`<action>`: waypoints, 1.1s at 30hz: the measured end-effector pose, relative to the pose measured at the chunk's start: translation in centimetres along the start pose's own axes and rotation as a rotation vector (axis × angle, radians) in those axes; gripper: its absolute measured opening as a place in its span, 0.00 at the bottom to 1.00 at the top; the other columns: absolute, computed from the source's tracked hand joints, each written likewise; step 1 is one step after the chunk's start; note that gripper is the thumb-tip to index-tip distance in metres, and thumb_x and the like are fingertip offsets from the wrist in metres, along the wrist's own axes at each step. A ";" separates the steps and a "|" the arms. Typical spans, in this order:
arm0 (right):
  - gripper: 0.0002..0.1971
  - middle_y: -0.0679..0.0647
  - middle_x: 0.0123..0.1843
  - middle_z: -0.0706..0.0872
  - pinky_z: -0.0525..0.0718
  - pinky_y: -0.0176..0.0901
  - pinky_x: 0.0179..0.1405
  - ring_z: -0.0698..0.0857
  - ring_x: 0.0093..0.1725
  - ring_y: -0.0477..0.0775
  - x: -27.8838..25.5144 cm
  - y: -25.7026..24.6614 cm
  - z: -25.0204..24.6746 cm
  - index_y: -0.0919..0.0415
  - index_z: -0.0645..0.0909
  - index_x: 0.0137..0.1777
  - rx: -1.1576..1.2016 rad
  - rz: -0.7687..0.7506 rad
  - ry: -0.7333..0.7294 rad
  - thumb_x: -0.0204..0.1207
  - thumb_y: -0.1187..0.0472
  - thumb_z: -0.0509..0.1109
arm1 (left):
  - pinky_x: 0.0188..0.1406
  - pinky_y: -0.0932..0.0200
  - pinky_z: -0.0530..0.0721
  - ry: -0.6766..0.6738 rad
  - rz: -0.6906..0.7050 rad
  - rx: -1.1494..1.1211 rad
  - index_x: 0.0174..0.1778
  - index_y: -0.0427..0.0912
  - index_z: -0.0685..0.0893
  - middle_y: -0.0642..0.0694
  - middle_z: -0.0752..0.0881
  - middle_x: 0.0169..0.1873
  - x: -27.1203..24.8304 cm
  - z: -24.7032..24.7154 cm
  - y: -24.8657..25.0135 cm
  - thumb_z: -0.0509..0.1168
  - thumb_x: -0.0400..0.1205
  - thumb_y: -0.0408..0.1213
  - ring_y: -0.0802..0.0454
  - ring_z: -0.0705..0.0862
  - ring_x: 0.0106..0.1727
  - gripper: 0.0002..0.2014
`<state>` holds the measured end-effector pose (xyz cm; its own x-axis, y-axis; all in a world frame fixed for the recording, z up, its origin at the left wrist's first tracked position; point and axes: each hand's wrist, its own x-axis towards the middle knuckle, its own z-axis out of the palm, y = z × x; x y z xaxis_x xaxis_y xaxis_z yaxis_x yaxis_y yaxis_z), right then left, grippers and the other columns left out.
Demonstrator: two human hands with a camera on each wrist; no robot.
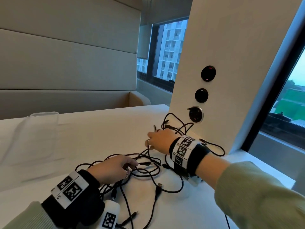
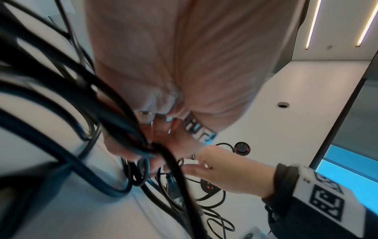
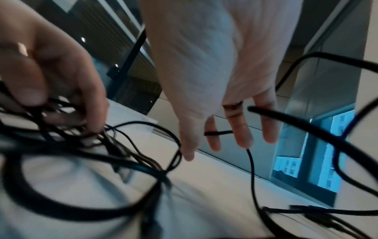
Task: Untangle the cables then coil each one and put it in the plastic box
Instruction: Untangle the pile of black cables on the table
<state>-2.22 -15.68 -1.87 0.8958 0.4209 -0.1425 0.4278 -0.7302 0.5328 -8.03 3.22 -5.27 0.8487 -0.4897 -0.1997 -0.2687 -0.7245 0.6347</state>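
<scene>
A tangle of black cables (image 1: 145, 163) lies on the white table (image 1: 99, 133) in front of me. My left hand (image 1: 115, 166) grips a bundle of strands, with the fingers curled round them (image 2: 122, 113). My right hand (image 1: 156, 139) hovers over the far side of the tangle. Its fingers (image 3: 235, 126) are straight and spread, and a thin cable passes between two of them. Loose loops (image 3: 143, 168) hang between the two hands. The clear plastic box (image 1: 44, 116) stands at the far left of the table, blurred, away from both hands.
A white pillar with round sockets (image 1: 196, 114) rises just behind the cables at the right, and some loops lean on it. A window lies beyond it. A padded bench back runs along the far side. The table's right edge is near my right forearm.
</scene>
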 end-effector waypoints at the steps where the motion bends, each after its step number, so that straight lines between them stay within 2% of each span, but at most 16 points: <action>1: 0.16 0.55 0.67 0.76 0.74 0.48 0.39 0.82 0.58 0.61 0.1 0.6 0.1 0.48 0.71 0.72 -0.006 0.026 0.036 0.85 0.56 0.55 | 0.49 0.72 0.74 0.011 0.003 -0.010 0.66 0.51 0.78 0.55 0.81 0.59 0.0 0.0 -0.1 0.56 0.79 0.24 0.60 0.79 0.52 0.23; 4: 0.15 0.56 0.58 0.82 0.77 0.48 0.42 0.84 0.55 0.61 -0.5 4.0 0.6 0.53 0.75 0.66 0.118 0.197 0.190 0.86 0.52 0.52 | 0.49 0.71 0.74 0.029 -0.004 -0.017 0.66 0.49 0.77 0.54 0.80 0.58 0.1 0.0 -0.3 0.56 0.80 0.24 0.58 0.78 0.54 0.22; 7: 0.13 0.60 0.54 0.84 0.82 0.50 0.42 0.85 0.52 0.62 -1.7 8.2 1.5 0.57 0.74 0.64 0.303 0.456 0.270 0.86 0.57 0.52 | 0.49 0.71 0.72 0.015 -0.018 -0.051 0.70 0.45 0.75 0.52 0.78 0.58 0.2 0.0 -0.4 0.56 0.80 0.23 0.57 0.77 0.54 0.23; 11: 0.15 0.63 0.50 0.86 0.77 0.47 0.39 0.85 0.48 0.65 -3.9 10.9 3.4 0.63 0.76 0.60 0.458 0.749 0.413 0.86 0.56 0.52 | 0.53 0.69 0.72 0.005 -0.024 -0.054 0.69 0.46 0.76 0.53 0.79 0.58 0.2 0.1 -0.4 0.57 0.79 0.23 0.57 0.77 0.55 0.23; 14: 0.15 0.64 0.50 0.86 0.76 0.46 0.39 0.86 0.48 0.65 -5.4 11.6 4.1 0.67 0.77 0.61 0.438 0.880 0.323 0.85 0.59 0.53 | 0.53 0.69 0.73 0.004 -0.021 -0.052 0.68 0.46 0.77 0.52 0.80 0.60 0.2 0.1 -0.4 0.57 0.79 0.23 0.57 0.77 0.55 0.23; 16: 0.14 0.68 0.55 0.85 0.78 0.51 0.44 0.84 0.54 0.67 -6.0 12.1 4.7 0.71 0.77 0.60 0.478 0.950 0.251 0.84 0.65 0.53 | 0.54 0.69 0.73 0.003 -0.025 -0.068 0.67 0.47 0.77 0.52 0.81 0.60 0.2 0.1 -0.5 0.56 0.79 0.23 0.57 0.78 0.56 0.23; 18: 0.14 0.73 0.59 0.81 0.78 0.55 0.53 0.81 0.58 0.71 -6.5 12.9 5.2 0.76 0.77 0.59 0.562 0.973 0.243 0.83 0.69 0.53 | 0.54 0.68 0.73 -0.001 -0.026 -0.081 0.67 0.47 0.77 0.53 0.81 0.60 0.2 0.2 -0.6 0.56 0.80 0.24 0.57 0.78 0.55 0.22; 19: 0.13 0.73 0.59 0.81 0.78 0.54 0.53 0.81 0.57 0.71 -6.7 13.6 5.5 0.77 0.77 0.58 0.593 0.984 0.242 0.82 0.70 0.55 | 0.54 0.68 0.73 -0.005 -0.023 -0.079 0.67 0.47 0.77 0.53 0.81 0.60 0.2 0.2 -0.5 0.57 0.80 0.24 0.57 0.78 0.54 0.22; 22: 0.06 0.63 0.52 0.87 0.87 0.49 0.45 0.88 0.43 0.59 -7.8 15.9 6.7 0.71 0.79 0.46 0.673 1.006 0.123 0.80 0.68 0.63 | 0.54 0.68 0.72 0.004 -0.034 -0.082 0.67 0.46 0.77 0.53 0.81 0.60 0.3 0.2 -0.6 0.57 0.80 0.24 0.57 0.78 0.55 0.22; 24: 0.07 0.62 0.47 0.89 0.89 0.47 0.39 0.89 0.40 0.59 -8.6 16.9 7.2 0.70 0.79 0.42 0.757 1.019 0.064 0.80 0.69 0.63 | 0.54 0.68 0.72 0.018 -0.042 -0.098 0.67 0.46 0.78 0.52 0.81 0.59 0.4 0.2 -0.8 0.57 0.79 0.23 0.57 0.78 0.56 0.22; 25: 0.07 0.62 0.49 0.89 0.88 0.45 0.36 0.89 0.43 0.59 -8.9 16.9 7.0 0.71 0.80 0.45 0.736 1.035 0.037 0.80 0.69 0.63 | 0.53 0.68 0.72 0.019 -0.045 -0.102 0.67 0.46 0.78 0.52 0.81 0.59 0.4 0.2 -0.9 0.56 0.79 0.23 0.57 0.78 0.56 0.23; 26: 0.08 0.63 0.54 0.87 0.86 0.46 0.37 0.88 0.48 0.61 -9.2 16.5 6.7 0.72 0.81 0.51 0.684 1.052 0.012 0.81 0.68 0.61 | 0.52 0.69 0.72 0.017 -0.045 -0.102 0.67 0.46 0.78 0.53 0.81 0.58 0.4 0.3 -0.9 0.56 0.79 0.23 0.57 0.78 0.55 0.23; 28: 0.14 0.65 0.64 0.80 0.81 0.49 0.49 0.82 0.60 0.65 -9.1 15.1 6.1 0.71 0.75 0.63 0.515 1.057 -0.019 0.82 0.68 0.56 | 0.50 0.70 0.72 0.012 -0.043 -0.095 0.67 0.47 0.78 0.53 0.81 0.57 0.4 0.3 -0.8 0.56 0.79 0.23 0.58 0.78 0.55 0.23; 30: 0.17 0.64 0.67 0.72 0.79 0.56 0.56 0.77 0.64 0.67 -8.8 13.0 5.1 0.66 0.69 0.69 0.385 1.035 0.078 0.81 0.66 0.56 | 0.50 0.70 0.72 0.010 -0.037 -0.073 0.67 0.48 0.78 0.54 0.81 0.57 0.5 0.3 -0.8 0.56 0.79 0.23 0.58 0.78 0.55 0.23; 32: 0.23 0.62 0.69 0.68 0.80 0.57 0.56 0.75 0.64 0.66 -7.7 10.8 3.2 0.60 0.64 0.74 0.282 0.903 0.229 0.79 0.66 0.58 | 0.50 0.70 0.72 0.012 -0.040 -0.075 0.65 0.49 0.78 0.55 0.81 0.55 0.6 0.3 -0.8 0.57 0.79 0.24 0.58 0.78 0.54 0.22; 33: 0.26 0.60 0.72 0.67 0.80 0.57 0.58 0.74 0.66 0.65 -7.0 9.5 2.4 0.57 0.62 0.77 0.294 0.757 0.267 0.78 0.66 0.58 | 0.49 0.71 0.72 0.014 -0.043 -0.082 0.64 0.50 0.79 0.55 0.81 0.55 0.6 0.4 -0.8 0.57 0.79 0.24 0.59 0.78 0.53 0.22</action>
<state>-4.09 -26.86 2.20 0.9101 -0.1510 0.3859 -0.2279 -0.9601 0.1618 -7.51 3.34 -6.20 0.8651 -0.4520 -0.2177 -0.1944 -0.7020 0.6852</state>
